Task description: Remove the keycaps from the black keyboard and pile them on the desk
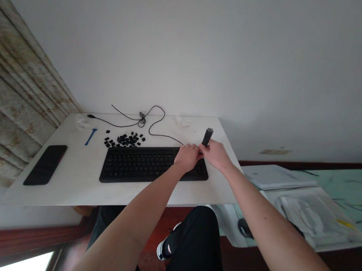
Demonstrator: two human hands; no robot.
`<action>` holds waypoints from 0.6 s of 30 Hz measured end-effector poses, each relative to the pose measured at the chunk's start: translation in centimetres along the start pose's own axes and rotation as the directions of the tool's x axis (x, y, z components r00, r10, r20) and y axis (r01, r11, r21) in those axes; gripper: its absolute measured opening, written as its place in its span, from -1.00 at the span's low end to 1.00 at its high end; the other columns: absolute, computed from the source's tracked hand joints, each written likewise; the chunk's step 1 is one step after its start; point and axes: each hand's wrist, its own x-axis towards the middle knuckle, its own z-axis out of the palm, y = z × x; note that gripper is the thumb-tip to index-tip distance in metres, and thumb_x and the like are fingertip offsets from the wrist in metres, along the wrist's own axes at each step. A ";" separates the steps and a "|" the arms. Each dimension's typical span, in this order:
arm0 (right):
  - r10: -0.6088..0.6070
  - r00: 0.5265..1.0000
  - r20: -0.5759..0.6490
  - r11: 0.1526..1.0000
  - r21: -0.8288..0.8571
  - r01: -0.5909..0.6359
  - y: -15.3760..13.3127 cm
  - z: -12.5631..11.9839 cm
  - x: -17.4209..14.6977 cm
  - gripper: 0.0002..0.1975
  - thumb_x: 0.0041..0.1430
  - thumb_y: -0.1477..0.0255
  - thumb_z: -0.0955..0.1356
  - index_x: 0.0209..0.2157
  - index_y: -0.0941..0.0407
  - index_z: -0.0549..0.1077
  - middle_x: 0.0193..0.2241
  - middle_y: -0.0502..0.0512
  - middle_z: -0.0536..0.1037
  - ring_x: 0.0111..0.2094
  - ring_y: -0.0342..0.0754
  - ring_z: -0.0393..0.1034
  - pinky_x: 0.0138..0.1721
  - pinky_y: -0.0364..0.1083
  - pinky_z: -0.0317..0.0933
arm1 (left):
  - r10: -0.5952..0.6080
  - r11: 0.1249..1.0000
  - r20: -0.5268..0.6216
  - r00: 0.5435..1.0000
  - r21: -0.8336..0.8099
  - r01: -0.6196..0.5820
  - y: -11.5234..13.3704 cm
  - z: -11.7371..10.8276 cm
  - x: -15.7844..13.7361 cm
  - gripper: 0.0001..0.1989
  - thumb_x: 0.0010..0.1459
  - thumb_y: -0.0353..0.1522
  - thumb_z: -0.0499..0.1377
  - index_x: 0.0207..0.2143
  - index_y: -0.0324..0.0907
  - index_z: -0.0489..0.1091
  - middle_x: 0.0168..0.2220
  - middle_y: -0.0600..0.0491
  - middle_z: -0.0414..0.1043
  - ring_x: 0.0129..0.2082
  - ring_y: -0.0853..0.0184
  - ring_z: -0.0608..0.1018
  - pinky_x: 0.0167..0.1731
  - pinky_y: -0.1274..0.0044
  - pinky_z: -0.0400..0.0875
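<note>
A black keyboard (139,163) lies on the white table, and both hands meet over its right part. My right hand (214,154) is closed round a black brush (208,136), which stands upright with its greyish bristly end on top. My left hand (187,157) is closed just beside the right one, its fingers bent down at the keyboard. What the left fingers hold, if anything, is hidden. Loose black keycaps (127,140) are heaped behind the keyboard's left half. The keyboard's thin black cable (159,120) runs behind it in a loose knot.
On the white table (79,173), a blue plastic tool (90,137) and a black phone (45,165) lie to the left. Crumpled white tissue (82,122) rests by the curtain (6,91). Plastic-wrapped packages (307,214) sit on a marbled surface at the right. A wall stands behind.
</note>
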 end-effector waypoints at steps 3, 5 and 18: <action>-0.029 0.999 -0.014 1.000 -0.001 0.029 -0.4 -0.4 -0.7 -0.89 0.24 0.39 0.37 -0.30 0.12 0.53 -0.44 0.18 0.63 -0.33 0.09 0.57 -0.29 -0.09 0.32 | 0.010 1.000 -0.001 1.000 -0.001 -0.010 0.0 0.1 0.1 -0.69 0.42 -0.19 0.00 0.04 -0.18 0.32 -0.02 -0.10 0.47 0.06 0.13 0.44 0.01 0.33 0.30; -0.031 0.999 -0.020 0.998 0.048 0.032 -0.5 -0.7 -0.9 -0.89 0.24 0.38 0.37 -0.29 0.12 0.52 -0.46 0.15 0.62 -0.35 0.08 0.57 -0.29 -0.10 0.32 | 0.011 1.000 -0.002 1.000 -0.005 -0.011 -0.1 0.1 0.1 -0.70 0.42 -0.20 0.01 0.04 -0.17 0.32 -0.01 -0.09 0.47 0.06 0.13 0.44 0.02 0.33 0.30; 0.217 0.976 0.008 0.883 0.424 -0.200 1.2 0.6 -0.4 -0.86 0.23 0.37 0.38 -0.35 0.16 0.51 -0.49 0.18 0.63 -0.55 0.00 0.56 -0.45 -0.10 0.45 | -0.001 0.997 -0.030 1.000 -0.078 -0.002 -0.1 -0.3 -0.3 -0.71 0.42 -0.18 -0.01 0.00 -0.13 0.37 -0.03 -0.04 0.48 0.03 0.17 0.45 0.02 0.35 0.29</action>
